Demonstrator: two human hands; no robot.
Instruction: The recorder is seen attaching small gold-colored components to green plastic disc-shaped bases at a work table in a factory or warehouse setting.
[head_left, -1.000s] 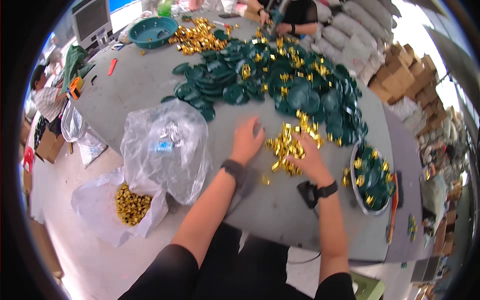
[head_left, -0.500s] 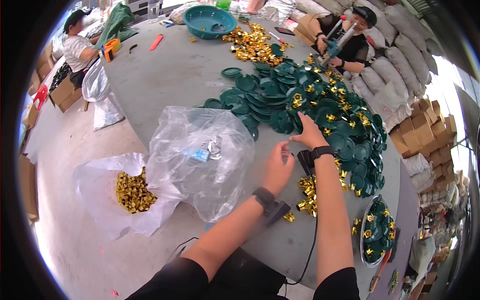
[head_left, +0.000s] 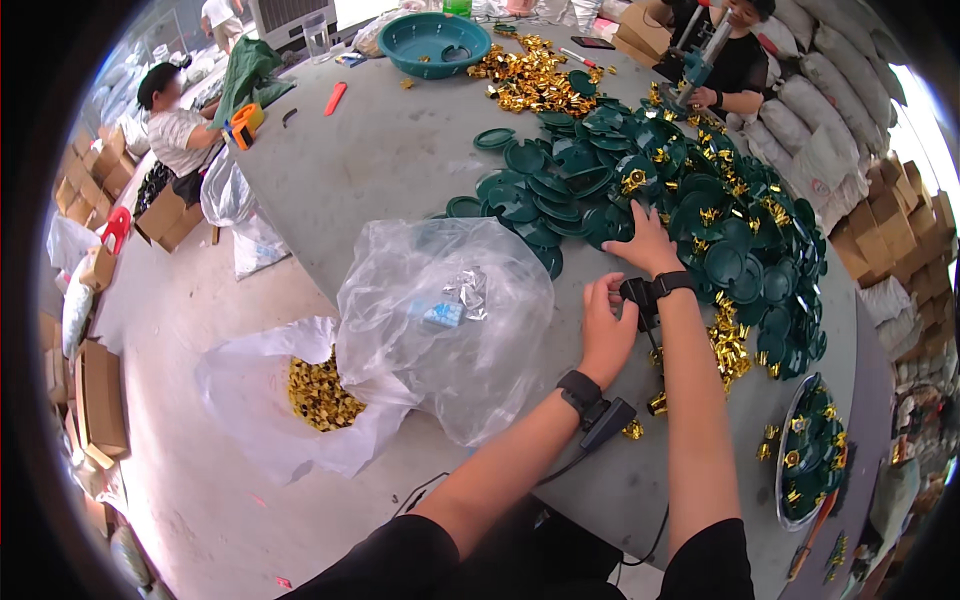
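My right hand point(head_left: 645, 243) spreads its fingers at the near edge of a big heap of dark green round plastic discs point(head_left: 725, 265), fingertips close to the discs. Gold foil-like pieces point(head_left: 633, 181) are scattered over the heap. Beside my right wrist, my left hand point(head_left: 608, 328) is half curled with thumb and fingers apart, nearest to the black device point(head_left: 640, 291) strapped there. Whether it touches the device I cannot tell. Another black device point(head_left: 608, 422) sits on my left wrist. More gold pieces point(head_left: 730, 340) lie right of my right wrist.
A clear plastic bag point(head_left: 450, 320) lies on the grey table point(head_left: 350, 150), left of my hands. A white sack point(head_left: 235, 385) of gold pieces stands below. A green basin point(head_left: 435, 30) and a tray point(head_left: 785, 470) are on the table. Two people work across it; one holds a press-like tool point(head_left: 705, 65).
The whole view has shifted, so the table sits further right and lower. My left hand has come closer to the device on my right wrist. The right hand stays spread by the discs.
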